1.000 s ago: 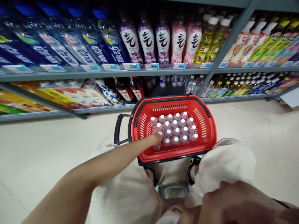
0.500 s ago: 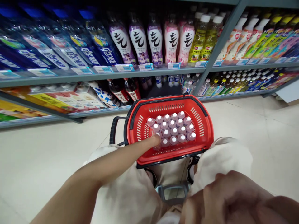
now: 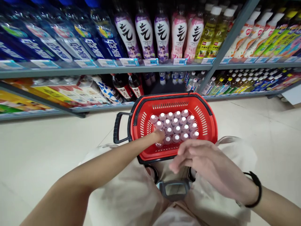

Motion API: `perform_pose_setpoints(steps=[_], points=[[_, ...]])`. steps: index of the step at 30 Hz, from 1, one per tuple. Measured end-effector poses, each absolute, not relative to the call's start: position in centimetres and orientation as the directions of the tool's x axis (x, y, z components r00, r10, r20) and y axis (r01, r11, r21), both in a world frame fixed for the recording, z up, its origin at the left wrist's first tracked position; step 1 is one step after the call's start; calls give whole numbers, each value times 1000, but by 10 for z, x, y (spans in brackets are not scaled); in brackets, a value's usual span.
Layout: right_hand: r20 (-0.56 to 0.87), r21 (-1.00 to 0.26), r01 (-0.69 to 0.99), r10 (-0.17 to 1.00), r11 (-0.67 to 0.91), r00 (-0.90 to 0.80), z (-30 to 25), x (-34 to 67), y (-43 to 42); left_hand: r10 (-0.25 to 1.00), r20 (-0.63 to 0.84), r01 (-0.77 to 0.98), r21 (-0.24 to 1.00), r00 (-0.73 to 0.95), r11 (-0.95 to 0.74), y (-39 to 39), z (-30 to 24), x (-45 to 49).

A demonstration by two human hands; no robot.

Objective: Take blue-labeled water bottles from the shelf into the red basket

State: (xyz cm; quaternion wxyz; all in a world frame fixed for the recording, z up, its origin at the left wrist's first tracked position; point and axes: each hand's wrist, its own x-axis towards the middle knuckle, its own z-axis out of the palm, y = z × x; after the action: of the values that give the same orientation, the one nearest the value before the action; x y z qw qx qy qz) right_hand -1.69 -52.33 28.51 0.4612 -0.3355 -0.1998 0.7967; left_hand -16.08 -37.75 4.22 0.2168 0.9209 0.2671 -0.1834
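Note:
My left hand [image 3: 158, 135] reaches into a red plastic shopping basket [image 3: 171, 101], its fingertips on the cap of a bottle near the lower left of the load. Rows of small white-capped bottles with pinkish shoulders [image 3: 176, 129] stand upright and tightly packed in the basket, their lower parts hidden. My right hand [image 3: 196, 157] hovers over the basket's near rim, fingers apart and holding nothing. A black band circles my right wrist.
Store shelves [image 3: 105, 69] of bottled drinks and boxed goods run across the far side, with price tags along their edges. A black side handle [image 3: 118, 128] sticks out from the basket. Cream fabric [image 3: 131, 201] lies below it, above a pale tiled floor [image 3: 47, 157].
My right hand has moved up and left from the lower right corner, to above the basket's near rim, and its wrist band now shows. My left hand stays at the same bottle.

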Motion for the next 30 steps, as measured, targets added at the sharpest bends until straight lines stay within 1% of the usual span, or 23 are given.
perform_pose_setpoints(steps=[3,5,7,11,14,16,17,18,19,20,21,22,23,24,25,26,28,30], points=[[-421,-632,-583,858,-511,-295,263,-20,-521,399,-605,608,183,689,-772,-373,56,-160],[-456,-627,-564,840,-538,-295,255,-22,-522,364,-670,607,164,647,-778,-370,64,-161],[-473,-620,-545,824,-564,-313,250,-23,-522,339,-709,607,157,619,-779,-368,69,-166],[-516,-604,-470,765,-644,-385,240,-28,-516,342,-733,624,142,588,-769,-366,79,-178],[-565,-596,-309,660,-741,-495,223,-37,-508,355,-738,645,140,574,-751,-364,89,-185],[-594,-608,-146,570,-780,-567,206,-48,-506,370,-734,655,134,570,-743,-363,98,-189],[-603,-639,-54,544,-767,-584,196,-54,-507,378,-730,658,130,570,-742,-363,102,-190],[-600,-700,54,546,-712,-584,185,-61,-508,386,-726,659,124,570,-741,-363,108,-191],[-569,-790,185,586,-584,-577,174,-67,-511,393,-721,659,118,571,-742,-364,113,-191],[-508,-861,326,625,-391,-592,163,-72,-515,400,-715,659,113,574,-744,-365,119,-192],[-458,-874,449,621,-185,-635,152,-76,-519,405,-708,656,109,579,-746,-367,124,-192],[-433,-846,533,588,-3,-684,141,-79,-523,408,-701,652,108,585,-750,-370,129,-192],[-424,-796,583,536,164,-730,132,-80,-527,407,-693,647,113,595,-754,-373,134,-192],[-420,-743,594,475,308,-773,124,-81,-531,404,-679,640,127,613,-758,-376,138,-192],[-429,-688,594,427,417,-796,117,-80,-534,398,-666,633,144,630,-760,-380,142,-192],[-441,-635,593,397,495,-805,113,-79,-537,390,-658,627,162,644,-762,-383,145,-192],[-456,-574,585,370,573,-809,108,-76,-539,373,-653,617,187,659,-765,-388,148,-191],[-438,-576,552,343,603,-831,111,-74,-538,359,-669,614,186,651,-767,-390,149,-188]])
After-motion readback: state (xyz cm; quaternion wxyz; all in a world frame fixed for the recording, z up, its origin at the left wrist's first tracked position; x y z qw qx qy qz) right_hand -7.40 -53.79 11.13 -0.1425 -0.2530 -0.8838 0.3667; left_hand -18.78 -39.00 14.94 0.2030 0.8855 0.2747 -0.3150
